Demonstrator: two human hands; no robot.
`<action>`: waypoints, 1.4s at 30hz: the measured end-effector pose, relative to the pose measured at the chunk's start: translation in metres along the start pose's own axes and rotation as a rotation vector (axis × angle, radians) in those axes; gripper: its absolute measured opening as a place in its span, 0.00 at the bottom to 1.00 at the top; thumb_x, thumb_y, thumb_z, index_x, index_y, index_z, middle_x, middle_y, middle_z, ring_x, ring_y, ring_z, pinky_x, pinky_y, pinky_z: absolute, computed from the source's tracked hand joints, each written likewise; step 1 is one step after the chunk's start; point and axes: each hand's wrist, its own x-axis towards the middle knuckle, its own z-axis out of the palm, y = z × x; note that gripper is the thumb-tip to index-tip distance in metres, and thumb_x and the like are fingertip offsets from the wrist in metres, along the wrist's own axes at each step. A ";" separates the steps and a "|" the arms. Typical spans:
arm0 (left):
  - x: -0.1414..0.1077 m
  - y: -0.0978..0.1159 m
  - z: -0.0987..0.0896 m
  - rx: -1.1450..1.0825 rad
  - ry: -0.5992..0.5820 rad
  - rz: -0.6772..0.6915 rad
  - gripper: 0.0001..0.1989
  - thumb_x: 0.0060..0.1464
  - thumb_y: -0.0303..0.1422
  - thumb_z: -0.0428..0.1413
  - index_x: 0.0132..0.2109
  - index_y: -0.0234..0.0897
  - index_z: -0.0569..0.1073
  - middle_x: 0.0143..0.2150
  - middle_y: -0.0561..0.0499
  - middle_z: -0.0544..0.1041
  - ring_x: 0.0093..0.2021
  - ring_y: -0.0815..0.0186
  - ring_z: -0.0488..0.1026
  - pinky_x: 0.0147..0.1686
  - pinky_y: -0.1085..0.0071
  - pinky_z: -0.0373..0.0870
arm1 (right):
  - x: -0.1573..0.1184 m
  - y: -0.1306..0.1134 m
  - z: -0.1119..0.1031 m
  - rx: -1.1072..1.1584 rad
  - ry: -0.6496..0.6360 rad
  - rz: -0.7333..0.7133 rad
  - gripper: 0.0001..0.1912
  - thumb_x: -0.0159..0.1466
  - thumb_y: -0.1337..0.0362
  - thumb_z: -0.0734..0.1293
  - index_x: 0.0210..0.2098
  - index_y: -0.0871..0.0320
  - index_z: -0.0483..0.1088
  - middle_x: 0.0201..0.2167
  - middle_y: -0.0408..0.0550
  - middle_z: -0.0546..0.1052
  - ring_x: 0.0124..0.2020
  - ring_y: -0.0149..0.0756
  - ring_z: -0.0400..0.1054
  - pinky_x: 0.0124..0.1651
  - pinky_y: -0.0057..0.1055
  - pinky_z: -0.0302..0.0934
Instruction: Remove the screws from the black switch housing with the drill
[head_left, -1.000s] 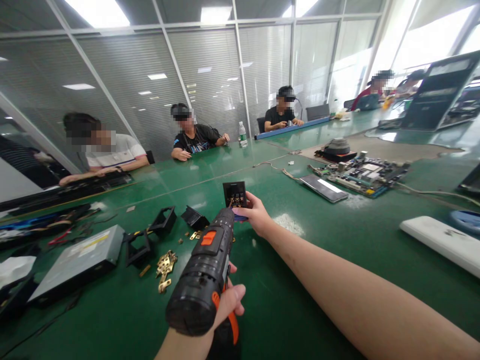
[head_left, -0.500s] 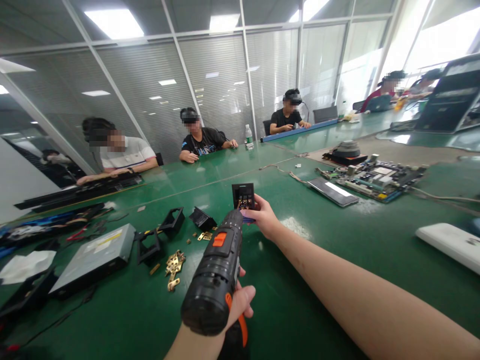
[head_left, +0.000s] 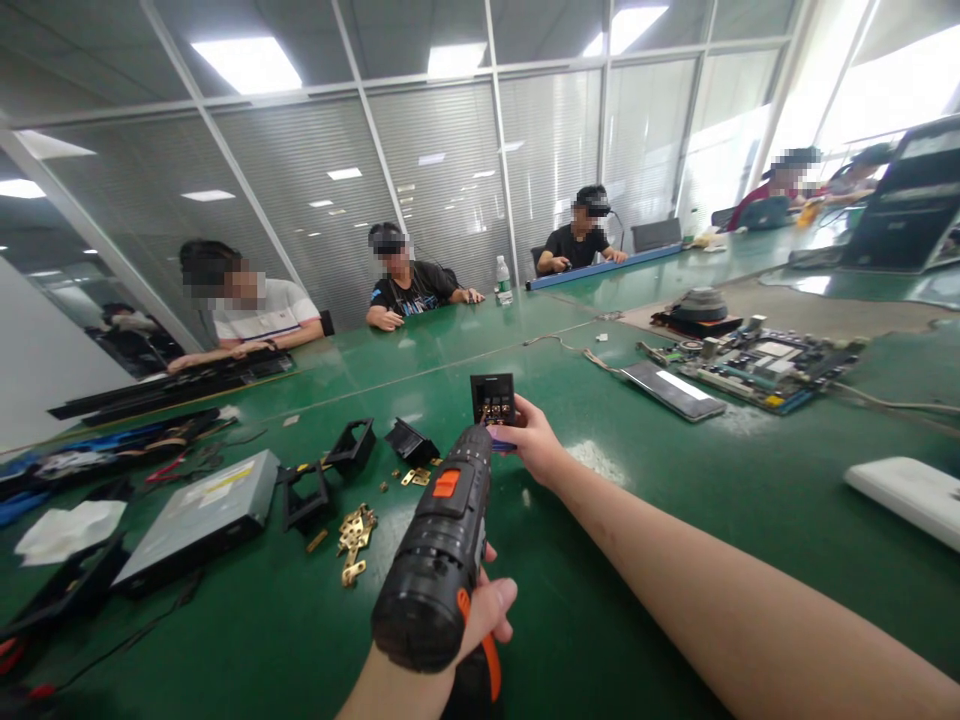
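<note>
My left hand [head_left: 491, 612] is wrapped round the grip of a black and orange cordless drill [head_left: 429, 560], which points away from me. My right hand [head_left: 534, 440] pinches a small black square housing with brass contacts inside [head_left: 492, 390], holding it upright above the table. The drill's chuck end is right at the lower part of this housing; the bit's tip is too small to make out clearly. Left of the drill lie a pile of brass contact strips [head_left: 354, 540], a black square frame [head_left: 351, 445], another frame [head_left: 306, 497] and a black housing piece [head_left: 411, 441].
A silver optical drive [head_left: 201, 520] and a crumpled tissue [head_left: 69, 530] lie on the green table at left. To the right are a grey flat panel [head_left: 671, 390], a circuit board [head_left: 772, 360] and a white case [head_left: 907, 495]. Several people sit across, near a water bottle [head_left: 502, 275].
The view has shifted slightly, so everything sits a little lower and further right. Both hands keep the same hold, with the drill still at the housing.
</note>
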 end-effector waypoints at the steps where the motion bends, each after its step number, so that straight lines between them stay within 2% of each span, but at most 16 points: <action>1: 0.000 0.000 0.000 -0.005 0.000 -0.002 0.10 0.50 0.37 0.66 0.39 0.38 0.76 0.20 0.57 0.77 0.22 0.63 0.79 0.31 0.68 0.77 | 0.000 0.000 0.000 -0.004 -0.001 0.001 0.32 0.45 0.58 0.82 0.47 0.56 0.73 0.32 0.44 0.81 0.24 0.33 0.70 0.21 0.27 0.59; 6: 0.000 -0.001 0.004 -0.050 0.011 0.010 0.12 0.48 0.35 0.66 0.40 0.38 0.75 0.20 0.59 0.76 0.20 0.65 0.76 0.28 0.68 0.75 | -0.001 0.000 0.001 -0.007 0.015 0.023 0.33 0.46 0.58 0.82 0.49 0.56 0.72 0.33 0.43 0.81 0.25 0.34 0.71 0.22 0.27 0.59; 9: 0.000 -0.004 0.005 -0.088 0.040 -0.034 0.13 0.47 0.35 0.67 0.39 0.37 0.75 0.23 0.58 0.77 0.21 0.65 0.77 0.28 0.68 0.76 | -0.002 -0.002 0.003 0.010 0.018 0.018 0.34 0.44 0.59 0.82 0.49 0.56 0.72 0.33 0.43 0.80 0.24 0.33 0.69 0.22 0.27 0.59; 17: 0.000 -0.003 0.005 -0.094 0.035 -0.037 0.13 0.47 0.35 0.68 0.39 0.37 0.76 0.23 0.58 0.77 0.21 0.65 0.77 0.29 0.66 0.76 | -0.001 -0.002 0.003 -0.001 0.020 0.022 0.32 0.45 0.58 0.82 0.47 0.55 0.72 0.33 0.43 0.80 0.25 0.33 0.69 0.22 0.27 0.59; 21: 0.000 -0.001 0.005 -0.097 0.011 -0.013 0.12 0.47 0.34 0.68 0.39 0.38 0.75 0.20 0.58 0.76 0.20 0.65 0.76 0.30 0.68 0.76 | 0.000 0.000 0.002 -0.004 0.014 0.029 0.32 0.45 0.58 0.81 0.48 0.55 0.72 0.33 0.43 0.80 0.25 0.33 0.69 0.22 0.27 0.59; 28: 0.002 0.001 -0.005 -0.053 -0.054 -0.047 0.14 0.48 0.38 0.70 0.40 0.39 0.78 0.20 0.55 0.77 0.23 0.61 0.79 0.32 0.66 0.77 | 0.001 0.005 -0.001 -0.006 0.013 0.006 0.32 0.46 0.58 0.81 0.49 0.55 0.73 0.34 0.43 0.80 0.25 0.33 0.70 0.22 0.27 0.60; 32: 0.009 -0.012 -0.007 -0.046 -0.071 -0.024 0.16 0.50 0.41 0.69 0.42 0.38 0.78 0.21 0.55 0.77 0.23 0.61 0.79 0.32 0.65 0.78 | 0.001 0.007 -0.002 -0.016 0.011 0.004 0.31 0.47 0.58 0.81 0.49 0.55 0.73 0.34 0.44 0.80 0.25 0.33 0.70 0.21 0.27 0.60; 37: 0.020 -0.032 -0.002 -0.068 -0.027 -0.038 0.20 0.43 0.45 0.70 0.38 0.40 0.75 0.17 0.59 0.70 0.16 0.64 0.72 0.22 0.69 0.71 | 0.000 0.005 -0.001 -0.006 0.015 0.022 0.33 0.46 0.58 0.82 0.50 0.55 0.72 0.34 0.44 0.80 0.25 0.33 0.70 0.22 0.26 0.59; 42: 0.011 -0.017 -0.002 -0.059 -0.020 -0.040 0.15 0.47 0.40 0.69 0.39 0.39 0.77 0.20 0.55 0.77 0.21 0.60 0.78 0.29 0.65 0.76 | -0.001 0.004 -0.001 -0.001 0.020 0.021 0.32 0.47 0.58 0.82 0.49 0.55 0.73 0.33 0.42 0.80 0.25 0.32 0.69 0.22 0.27 0.60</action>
